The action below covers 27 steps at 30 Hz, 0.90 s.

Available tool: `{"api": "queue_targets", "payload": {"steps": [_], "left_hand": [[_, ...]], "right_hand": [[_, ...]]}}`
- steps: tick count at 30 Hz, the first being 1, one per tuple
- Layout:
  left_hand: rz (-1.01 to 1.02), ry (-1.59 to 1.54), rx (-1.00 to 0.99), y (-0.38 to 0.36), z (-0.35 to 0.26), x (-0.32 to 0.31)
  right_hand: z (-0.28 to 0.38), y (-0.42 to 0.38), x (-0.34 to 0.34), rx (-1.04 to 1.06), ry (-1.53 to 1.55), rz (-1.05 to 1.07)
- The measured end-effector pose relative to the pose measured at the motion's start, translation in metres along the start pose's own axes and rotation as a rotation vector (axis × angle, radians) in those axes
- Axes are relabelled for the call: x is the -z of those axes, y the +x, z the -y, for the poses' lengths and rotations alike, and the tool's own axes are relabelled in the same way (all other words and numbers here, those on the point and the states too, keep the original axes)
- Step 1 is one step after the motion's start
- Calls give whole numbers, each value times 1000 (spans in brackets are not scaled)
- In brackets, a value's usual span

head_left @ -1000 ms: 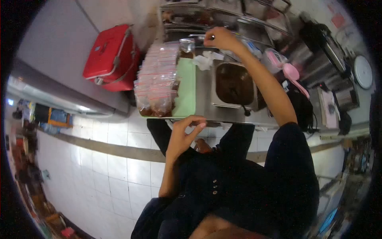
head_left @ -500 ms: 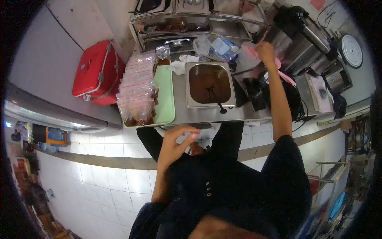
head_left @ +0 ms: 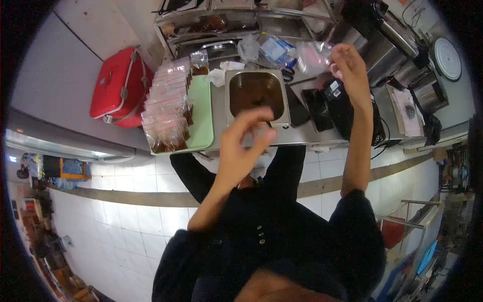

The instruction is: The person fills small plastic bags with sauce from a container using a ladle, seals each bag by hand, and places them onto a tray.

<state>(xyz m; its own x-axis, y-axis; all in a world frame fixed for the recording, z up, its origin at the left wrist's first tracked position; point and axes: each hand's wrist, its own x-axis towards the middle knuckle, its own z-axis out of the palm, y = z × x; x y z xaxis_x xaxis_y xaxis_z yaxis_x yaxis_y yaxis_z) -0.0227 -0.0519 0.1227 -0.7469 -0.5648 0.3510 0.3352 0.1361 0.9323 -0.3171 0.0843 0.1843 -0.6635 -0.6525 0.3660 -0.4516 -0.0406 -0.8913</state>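
Note:
My left hand (head_left: 244, 146), blurred by motion, is raised before the front edge of a steel pan (head_left: 229, 95) of dark brown liquid. Its thumb and fingers are apart with nothing between them. A black-tipped handle in the pan is partly hidden behind it. At the back right, my right hand (head_left: 350, 68) pinches the edge of a clear plastic bag (head_left: 313, 58) with pinkish parts; the bag is smeared. Filled zip bags (head_left: 171, 108) of brown contents stand in an overlapping row on a light green tray (head_left: 204, 113) to the left.
A red cooler box (head_left: 118, 88) stands at the far left. A steel rack (head_left: 246, 25) rises behind the counter. Right of the pan are a black phone-like slab (head_left: 316, 109), a black bag (head_left: 347, 113) and a cloth (head_left: 405, 110). Large steel pots (head_left: 382, 55) stand at the back right.
My left hand has risen forward toward the pan, its fingers opening wider. My right hand has shifted slightly right, with the clear plastic lifted beside it. The view has tilted a little.

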Motion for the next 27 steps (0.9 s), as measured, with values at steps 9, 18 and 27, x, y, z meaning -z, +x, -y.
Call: {"api": "queue_targets", "payload": {"steps": [9,18,27], "left_hand": [[184,-234,222,19,3,-17],[143,212,-139,7,-5,-11],[306,214,39,-5,-14,1]], "right_hand": [[50,-93,-45,-14,50,139],[62,-139,-100,63,-100,67],[49,-161,-99,-159,119,82]]}}
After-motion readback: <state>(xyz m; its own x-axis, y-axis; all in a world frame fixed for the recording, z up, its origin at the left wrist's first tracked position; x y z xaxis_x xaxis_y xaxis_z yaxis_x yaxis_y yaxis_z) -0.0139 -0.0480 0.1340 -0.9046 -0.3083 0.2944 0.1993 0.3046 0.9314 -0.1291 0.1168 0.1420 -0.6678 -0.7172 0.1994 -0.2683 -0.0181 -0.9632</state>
